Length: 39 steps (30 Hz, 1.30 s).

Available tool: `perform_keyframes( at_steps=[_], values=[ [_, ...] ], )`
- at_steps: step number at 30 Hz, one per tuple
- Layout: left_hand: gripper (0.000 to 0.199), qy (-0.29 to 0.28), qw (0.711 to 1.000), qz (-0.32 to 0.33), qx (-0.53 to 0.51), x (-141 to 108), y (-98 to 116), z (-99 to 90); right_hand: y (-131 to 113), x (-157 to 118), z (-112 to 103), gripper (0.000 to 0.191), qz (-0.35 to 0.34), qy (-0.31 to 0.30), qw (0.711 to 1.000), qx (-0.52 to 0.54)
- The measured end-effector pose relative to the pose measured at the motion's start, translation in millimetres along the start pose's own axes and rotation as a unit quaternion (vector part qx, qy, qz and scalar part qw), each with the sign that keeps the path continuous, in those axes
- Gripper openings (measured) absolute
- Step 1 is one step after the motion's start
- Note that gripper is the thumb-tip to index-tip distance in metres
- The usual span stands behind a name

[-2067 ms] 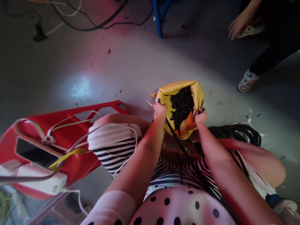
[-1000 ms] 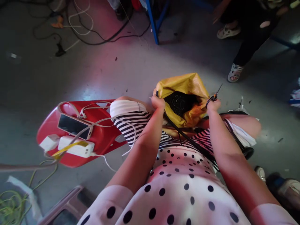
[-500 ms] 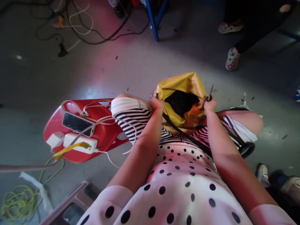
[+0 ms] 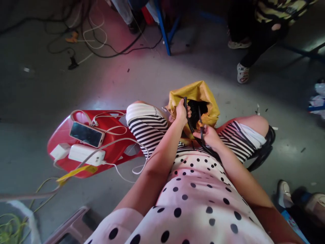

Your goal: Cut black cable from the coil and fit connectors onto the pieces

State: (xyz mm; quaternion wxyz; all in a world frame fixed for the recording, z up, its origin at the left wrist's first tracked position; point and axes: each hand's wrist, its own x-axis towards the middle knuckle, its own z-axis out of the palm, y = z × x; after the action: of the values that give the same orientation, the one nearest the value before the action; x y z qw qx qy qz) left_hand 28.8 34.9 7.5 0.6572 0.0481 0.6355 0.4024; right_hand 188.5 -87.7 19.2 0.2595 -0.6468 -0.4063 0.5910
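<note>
Black tube in left hand, apparently scissors in right hand

"What's the bag like?"

"Yellow, thin and creased, plastic-looking, with a soft shine."

"And the black tube?"

"Smooth, rubbery-looking, with a faint gloss."

"The stool?"

"Smooth red plastic, glossy along its left edge. Toward its upper edge the phone has a slick, glassy screen; nearer the lower edge, the box is smooth white plastic."

"Shorts?"

"Striped cloth, matt."

"Floor?"

"Smooth grey, dully shining."
</note>
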Motion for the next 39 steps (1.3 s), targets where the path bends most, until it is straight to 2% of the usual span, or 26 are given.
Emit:
perform_keyframes(
  at_steps=[2, 4, 7, 10, 12, 14, 16, 19, 24, 27, 32, 39],
  values=[
    [0.046, -0.022, 0.999, 0.002, -0.024, -15, 3, 8.1, -2, -16, 11, 0.058, -0.004, 0.006, 0.999, -0.037],
    [0.044, -0.050, 0.998, 0.022, -0.017, -31, 2, 10.2, -3, -19, 16, 0.057, -0.019, 0.036, 0.999, -0.033],
    [0.041, -0.094, 0.993, 0.063, 0.024, -50, -4, 4.5, -1, -11, 20, 0.064, -0.012, 0.040, 0.998, 0.047],
    [0.039, -0.106, 0.987, 0.097, 0.066, -59, -9, -7.3, 3, -1, 21, 0.072, 0.018, 0.025, 0.991, 0.127],
    [0.039, -0.108, 0.984, 0.114, 0.086, -59, -11, -16.9, 6, 3, 15, 0.077, 0.008, 0.055, 0.990, 0.129],
    [0.035, -0.102, 0.981, 0.132, 0.101, -57, -13, -26.7, 8, 5, 6, 0.078, -0.013, 0.082, 0.993, 0.082],
    [0.030, -0.095, 0.977, 0.150, 0.115, -53, -15, -35.1, 10, 5, -2, 0.075, -0.006, 0.054, 0.998, 0.033],
    [0.025, -0.092, 0.966, 0.186, 0.152, -44, -19, -42.1, 12, 6, -6, 0.075, 0.021, -0.007, 0.999, 0.036],
    [0.017, -0.078, 0.921, 0.297, 0.242, -25, -28, -43.5, 11, 11, 3, 0.077, 0.023, -0.015, 0.999, 0.042],
    [0.008, -0.071, 0.894, 0.338, 0.286, -21, -31, -45.3, 9, 13, 7, 0.077, 0.022, -0.021, 0.999, 0.031],
    [0.011, -0.066, 0.876, 0.347, 0.329, -26, -29, -47.5, 8, 16, 11, 0.076, 0.017, -0.022, 1.000, -0.004],
    [0.009, -0.065, 0.895, 0.311, 0.312, -45, -21, -41.2, 3, 17, 12, 0.075, 0.036, -0.016, 0.998, 0.039]
  ],
)
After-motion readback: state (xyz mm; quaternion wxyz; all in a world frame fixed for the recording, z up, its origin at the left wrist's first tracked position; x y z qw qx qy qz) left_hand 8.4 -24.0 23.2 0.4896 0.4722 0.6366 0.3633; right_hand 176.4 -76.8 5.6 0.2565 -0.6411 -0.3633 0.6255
